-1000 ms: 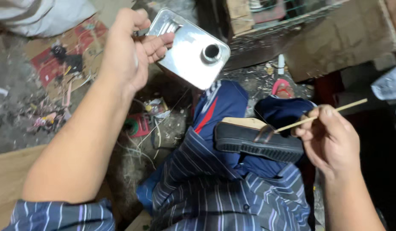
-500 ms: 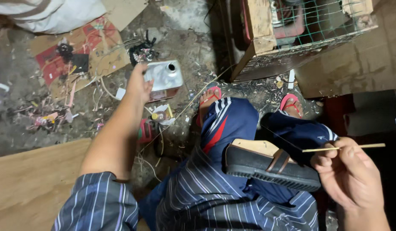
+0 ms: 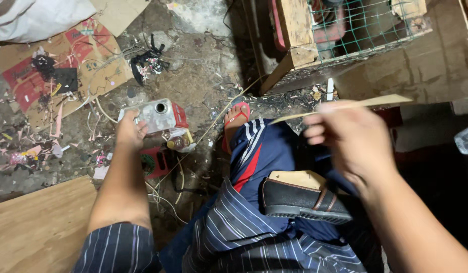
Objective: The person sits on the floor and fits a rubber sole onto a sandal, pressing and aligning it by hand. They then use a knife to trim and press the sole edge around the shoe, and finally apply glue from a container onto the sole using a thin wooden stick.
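My left hand (image 3: 128, 132) reaches down to the floor and grips a flat silver metal can (image 3: 155, 115) with a round cap, set on top of a red object. My right hand (image 3: 345, 139) is raised over my lap, blurred, and pinches a thin flat wooden stick (image 3: 360, 103) that points to the right. A black sandal (image 3: 304, 199) with a tan insole and brown strap lies on my right thigh, below that hand. I wear blue track trousers and a striped shirt.
My foot in a red flip-flop (image 3: 237, 119) rests on the dirty floor. A wooden crate with green wire mesh (image 3: 355, 30) stands at the top right. Torn red cardboard (image 3: 47, 71) and scraps lie at the left, a wooden board (image 3: 36, 227) at the lower left.
My left hand has carried the silver can from up near the camera down to the floor. My right hand with the stick has lifted up over the sandal.
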`<state>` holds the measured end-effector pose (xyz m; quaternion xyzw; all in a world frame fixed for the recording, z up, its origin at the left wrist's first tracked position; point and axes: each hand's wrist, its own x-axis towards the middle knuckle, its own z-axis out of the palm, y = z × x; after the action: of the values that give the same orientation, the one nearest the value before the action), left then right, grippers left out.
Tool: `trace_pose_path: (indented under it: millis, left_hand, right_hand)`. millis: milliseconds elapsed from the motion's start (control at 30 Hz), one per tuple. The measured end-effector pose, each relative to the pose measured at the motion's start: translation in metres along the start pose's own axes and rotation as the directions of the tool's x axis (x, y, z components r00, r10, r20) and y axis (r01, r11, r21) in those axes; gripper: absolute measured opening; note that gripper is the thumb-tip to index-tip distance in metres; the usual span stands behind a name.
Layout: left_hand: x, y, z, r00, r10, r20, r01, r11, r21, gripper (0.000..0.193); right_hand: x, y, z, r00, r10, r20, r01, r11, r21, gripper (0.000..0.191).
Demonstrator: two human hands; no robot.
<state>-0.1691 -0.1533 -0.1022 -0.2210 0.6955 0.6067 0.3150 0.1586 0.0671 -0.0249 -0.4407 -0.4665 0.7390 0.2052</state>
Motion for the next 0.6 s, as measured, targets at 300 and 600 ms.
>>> trace_pose_path:
  millis: [300, 600]
  left_hand:
    - [-0.026, -0.038, 0.018, 0.688, 0.693, 0.216, -0.724, 0.675, 0.14, 0.04]
    - [-0.204, -0.109, 0.061, 0.011, 0.234, 0.972, -0.989, 0.144, -0.023, 0.081]
  right_hand:
    - [0.0, -0.024, -0.006, 0.95, -0.262, 0.169, 0.194, 0.921, 0.338, 0.026]
    - [-0.032, 0.02, -0.184, 0.952, -0.204, -0.227, 0.305, 0.641, 0.704, 0.03]
